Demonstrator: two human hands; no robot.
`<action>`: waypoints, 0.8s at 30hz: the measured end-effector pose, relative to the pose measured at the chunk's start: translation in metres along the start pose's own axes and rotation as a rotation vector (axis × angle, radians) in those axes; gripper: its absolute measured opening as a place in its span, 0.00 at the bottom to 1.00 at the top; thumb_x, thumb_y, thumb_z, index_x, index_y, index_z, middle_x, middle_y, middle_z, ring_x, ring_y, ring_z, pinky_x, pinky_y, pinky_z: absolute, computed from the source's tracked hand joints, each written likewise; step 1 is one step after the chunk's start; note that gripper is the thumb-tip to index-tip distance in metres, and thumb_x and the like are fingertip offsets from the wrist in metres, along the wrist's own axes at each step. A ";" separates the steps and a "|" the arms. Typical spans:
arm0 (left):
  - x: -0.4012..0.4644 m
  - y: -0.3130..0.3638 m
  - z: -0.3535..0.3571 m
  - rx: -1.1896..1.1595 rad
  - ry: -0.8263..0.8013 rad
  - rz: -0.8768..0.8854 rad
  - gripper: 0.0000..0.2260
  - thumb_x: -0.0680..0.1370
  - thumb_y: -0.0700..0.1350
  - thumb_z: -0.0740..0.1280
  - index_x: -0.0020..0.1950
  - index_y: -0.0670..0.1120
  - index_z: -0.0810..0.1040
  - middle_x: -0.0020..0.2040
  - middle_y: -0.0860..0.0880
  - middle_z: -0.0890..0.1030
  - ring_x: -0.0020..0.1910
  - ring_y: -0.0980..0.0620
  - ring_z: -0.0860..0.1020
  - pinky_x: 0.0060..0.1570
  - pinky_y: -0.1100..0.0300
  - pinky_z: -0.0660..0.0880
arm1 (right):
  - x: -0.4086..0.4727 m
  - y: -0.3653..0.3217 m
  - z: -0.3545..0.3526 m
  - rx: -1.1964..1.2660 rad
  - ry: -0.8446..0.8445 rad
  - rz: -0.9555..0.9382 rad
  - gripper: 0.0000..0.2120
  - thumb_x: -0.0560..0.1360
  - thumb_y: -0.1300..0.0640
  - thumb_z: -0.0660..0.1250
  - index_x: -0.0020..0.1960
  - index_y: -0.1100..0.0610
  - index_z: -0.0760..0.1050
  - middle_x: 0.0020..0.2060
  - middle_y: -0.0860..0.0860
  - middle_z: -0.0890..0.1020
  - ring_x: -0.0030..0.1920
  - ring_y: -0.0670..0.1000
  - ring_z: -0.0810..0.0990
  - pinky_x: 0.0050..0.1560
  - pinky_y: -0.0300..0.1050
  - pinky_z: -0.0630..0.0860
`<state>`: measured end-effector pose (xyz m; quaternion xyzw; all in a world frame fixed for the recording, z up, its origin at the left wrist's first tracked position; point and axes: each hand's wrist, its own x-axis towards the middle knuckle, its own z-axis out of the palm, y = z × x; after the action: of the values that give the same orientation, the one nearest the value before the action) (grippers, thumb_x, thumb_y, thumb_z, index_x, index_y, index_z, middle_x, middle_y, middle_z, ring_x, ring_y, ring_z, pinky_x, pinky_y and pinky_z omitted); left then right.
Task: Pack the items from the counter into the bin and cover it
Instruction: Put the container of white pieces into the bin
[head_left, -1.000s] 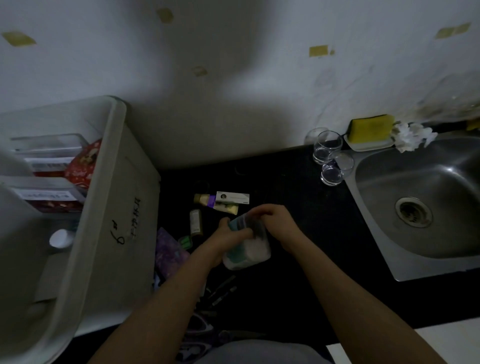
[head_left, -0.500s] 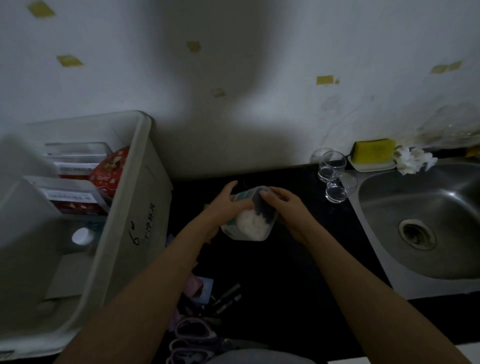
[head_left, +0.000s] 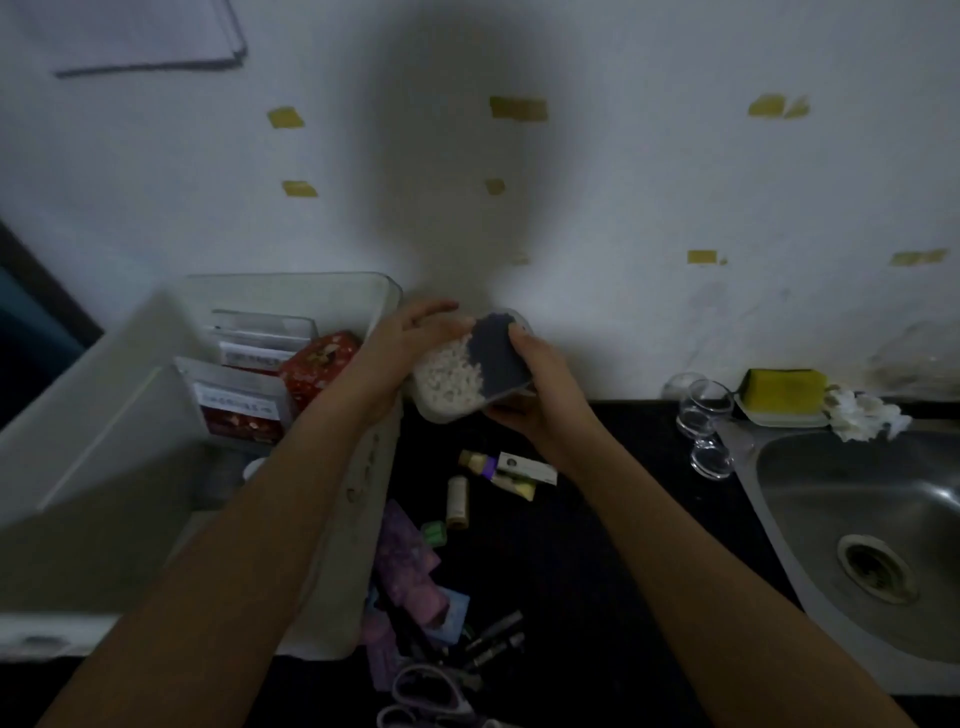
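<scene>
Bin (head_left: 387, 291) mouth: open on top; my left hand (head_left: 400, 348) is over its right rim.
Inside bin: clear boxes (head_left: 244, 400) and red tin (head_left: 317, 364) fill the far end; near end is bare floor.
Counter (head_left: 597, 545) beside bin: small bottles (head_left: 457, 501), purple packets (head_left: 402, 561), pens (head_left: 493, 639), scissors (head_left: 426, 691) crowd it.
Towards sink (head_left: 857, 519): bare strip, then glass cups (head_left: 701, 415).

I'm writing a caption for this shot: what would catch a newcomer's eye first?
Both hands, left and right, hold a clear tub of white bits in mid-air at the centre. The white bin sits at left, partly filled, and the steel sink at right.
</scene>
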<state>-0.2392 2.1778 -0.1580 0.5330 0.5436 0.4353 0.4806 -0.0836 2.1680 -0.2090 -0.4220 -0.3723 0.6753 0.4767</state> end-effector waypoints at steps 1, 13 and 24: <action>-0.001 0.002 -0.012 0.035 0.040 0.015 0.13 0.77 0.44 0.66 0.61 0.44 0.76 0.54 0.46 0.80 0.50 0.50 0.79 0.51 0.58 0.76 | 0.001 0.001 0.013 0.017 0.007 -0.029 0.30 0.72 0.40 0.66 0.68 0.54 0.66 0.62 0.54 0.76 0.58 0.55 0.79 0.56 0.54 0.79; -0.056 -0.009 -0.170 -0.215 0.093 -0.070 0.19 0.78 0.54 0.64 0.65 0.47 0.74 0.60 0.44 0.80 0.58 0.44 0.79 0.59 0.47 0.74 | 0.003 0.032 0.176 0.008 -0.039 -0.095 0.29 0.74 0.41 0.65 0.68 0.54 0.63 0.62 0.54 0.75 0.59 0.54 0.78 0.56 0.51 0.79; -0.074 -0.044 -0.262 -0.268 0.176 -0.274 0.09 0.77 0.57 0.63 0.51 0.53 0.76 0.52 0.47 0.81 0.53 0.46 0.80 0.58 0.46 0.76 | 0.026 0.078 0.258 -0.363 -0.086 0.002 0.29 0.74 0.38 0.62 0.68 0.54 0.65 0.62 0.51 0.75 0.59 0.51 0.76 0.59 0.46 0.73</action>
<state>-0.5066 2.1120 -0.1555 0.3453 0.5881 0.4790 0.5527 -0.3532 2.1457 -0.1909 -0.4722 -0.5074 0.6151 0.3758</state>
